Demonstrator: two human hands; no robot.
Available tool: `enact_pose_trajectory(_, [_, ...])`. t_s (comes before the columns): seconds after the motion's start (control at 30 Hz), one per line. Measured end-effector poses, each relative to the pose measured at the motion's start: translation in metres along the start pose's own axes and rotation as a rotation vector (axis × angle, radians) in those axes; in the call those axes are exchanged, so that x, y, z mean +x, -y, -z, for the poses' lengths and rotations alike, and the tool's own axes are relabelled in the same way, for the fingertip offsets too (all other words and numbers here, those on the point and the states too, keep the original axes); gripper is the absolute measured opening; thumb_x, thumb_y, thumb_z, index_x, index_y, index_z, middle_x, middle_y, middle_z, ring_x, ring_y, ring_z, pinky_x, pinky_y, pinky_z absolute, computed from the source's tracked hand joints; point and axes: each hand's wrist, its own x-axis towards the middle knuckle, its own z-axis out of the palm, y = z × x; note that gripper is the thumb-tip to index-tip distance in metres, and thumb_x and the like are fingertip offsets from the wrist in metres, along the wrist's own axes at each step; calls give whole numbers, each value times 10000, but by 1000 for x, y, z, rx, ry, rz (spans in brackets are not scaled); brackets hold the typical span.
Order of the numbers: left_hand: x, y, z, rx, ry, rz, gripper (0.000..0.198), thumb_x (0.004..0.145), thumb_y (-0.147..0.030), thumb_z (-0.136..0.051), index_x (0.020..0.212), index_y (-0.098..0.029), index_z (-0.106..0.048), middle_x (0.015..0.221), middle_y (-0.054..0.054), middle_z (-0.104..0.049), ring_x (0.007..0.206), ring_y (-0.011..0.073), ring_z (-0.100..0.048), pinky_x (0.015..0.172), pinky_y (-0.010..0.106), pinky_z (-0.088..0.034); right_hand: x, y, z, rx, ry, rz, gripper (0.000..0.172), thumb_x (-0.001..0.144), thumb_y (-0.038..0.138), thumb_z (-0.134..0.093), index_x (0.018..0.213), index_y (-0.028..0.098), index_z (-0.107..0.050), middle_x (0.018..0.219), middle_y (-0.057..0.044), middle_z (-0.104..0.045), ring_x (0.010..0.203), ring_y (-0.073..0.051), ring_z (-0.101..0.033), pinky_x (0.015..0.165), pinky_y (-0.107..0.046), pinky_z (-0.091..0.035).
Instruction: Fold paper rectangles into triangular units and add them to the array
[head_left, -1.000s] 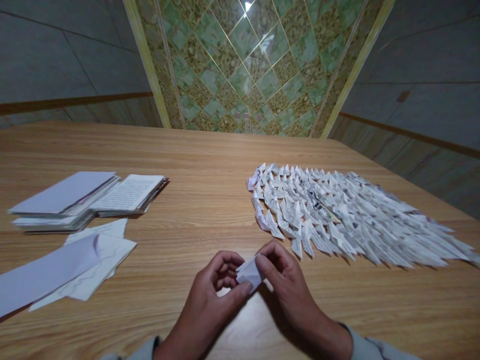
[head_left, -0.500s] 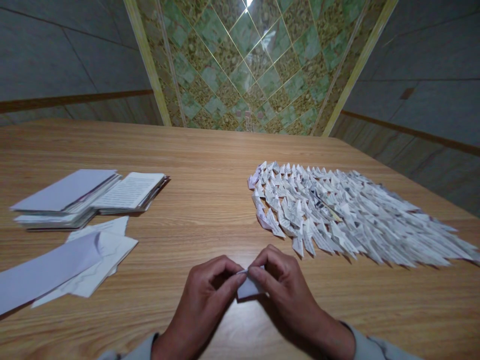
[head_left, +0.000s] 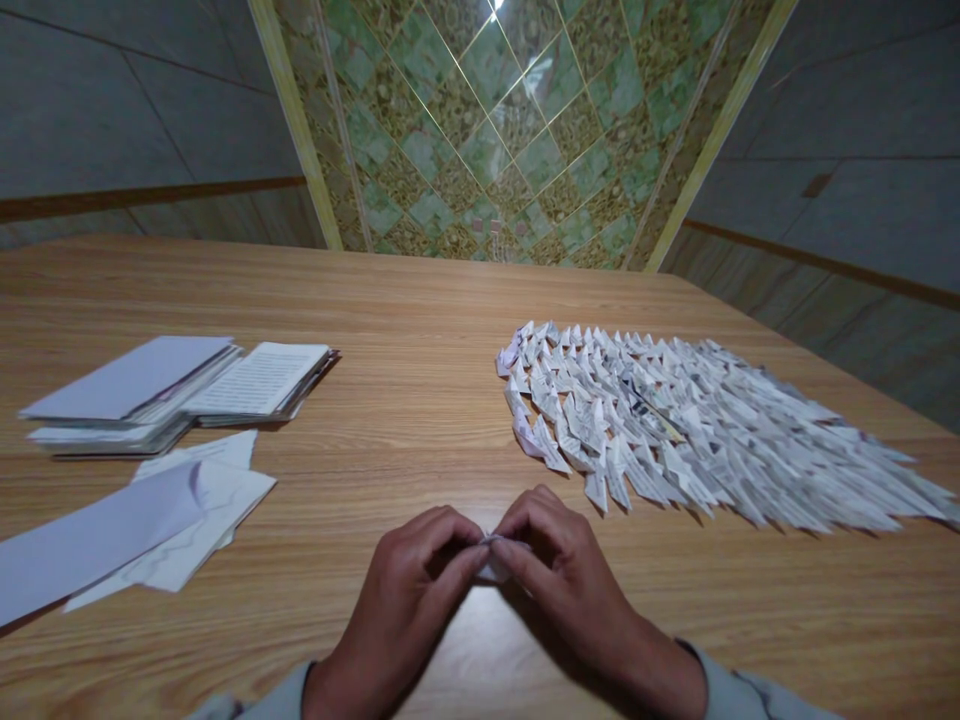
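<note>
A small folded piece of white paper (head_left: pixel 491 571) is pinched between both hands near the table's front edge. My left hand (head_left: pixel 412 590) grips its left side with thumb and fingertips. On the other side, my right hand (head_left: pixel 574 590) has it pinched in the same way, and the two sets of fingertips nearly meet. The fingers cover much of the paper. Beyond my right hand, many small folded paper boats (head_left: pixel 660 430) stand in packed rows.
Stacks of paper (head_left: pixel 135 380) and printed sheets (head_left: pixel 259 383) lie at the left of the wooden table (head_left: pixel 405 320). Nearer, a long pale sheet (head_left: pixel 97 540) rests over loose pages (head_left: pixel 202 545). A tiled wall (head_left: pixel 502 140) rises behind the table.
The folded paper between my fingertips has tilted and shows less of its flat face. Both hands have stayed almost in place.
</note>
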Motion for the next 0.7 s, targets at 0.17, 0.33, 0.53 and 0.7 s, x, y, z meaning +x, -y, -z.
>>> enact_pose_trajectory(0.17, [0,3,-3,-152,31,110,185,911,-335,-643,837,-183,-719,765,26,-723,710,182,-650,647,259,-484,-2,-4,-2,252,1,-120,229,927,341,-651,758,189,-620,733,5,-597,700,-155,-540,648,-280,-402])
enact_pose_trajectory(0.33, [2,2,-2,-217,30,176,238,887,-360,-678,761,-172,-752,729,40,-749,693,188,-668,642,256,-496,-2,-8,-2,429,4,-206,223,919,398,-671,837,199,-612,755,16,-602,691,-144,-545,636,-266,-421])
enact_pose_trajectory(0.53, [0,3,-1,-77,39,61,210,890,-297,-675,738,-196,-777,697,19,-752,653,165,-676,614,231,-475,-1,-4,-1,199,8,-148,194,875,356,-695,780,189,-674,758,-16,-629,731,-173,-565,655,-294,-421])
enact_pose_trajectory(0.7, [1,2,-2,-68,27,38,162,897,-279,-683,791,-195,-773,727,19,-760,670,173,-688,613,232,-500,-1,-4,0,196,-37,-108,204,898,319,-677,740,190,-691,725,-18,-641,732,-176,-586,659,-296,-444])
